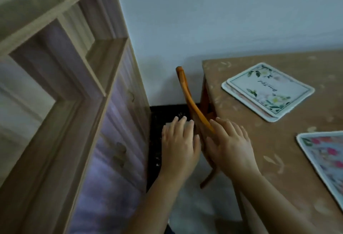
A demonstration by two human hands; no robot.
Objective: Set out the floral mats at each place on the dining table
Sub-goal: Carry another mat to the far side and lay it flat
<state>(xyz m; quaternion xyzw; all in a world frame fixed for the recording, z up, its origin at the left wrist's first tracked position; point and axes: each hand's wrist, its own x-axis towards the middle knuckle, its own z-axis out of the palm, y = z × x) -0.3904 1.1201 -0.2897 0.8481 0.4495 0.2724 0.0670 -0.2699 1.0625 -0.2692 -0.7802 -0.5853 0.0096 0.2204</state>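
Open-fingered, the left hand [179,146] and right hand [232,148] flank a wooden chair [187,92], apparently to shift it; stacked floral mats [269,90] await spreading.

shelf [55,103], left: pale wood, matt | chair [187,92], middle: orange-brown wood, smooth, a bit shiny | table top [250,141], right: brown, matt, pale marks | flower mats [269,89], upper right: smooth, printed | wall [204,11], top: plain, matt

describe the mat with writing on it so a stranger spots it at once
On the brown dining table, look to the far corner beside the wooden chair. A white mat lies there atop a pinkish mat. Only it carries a line of script between pale flowers; the near mat shows bright pink blooms.
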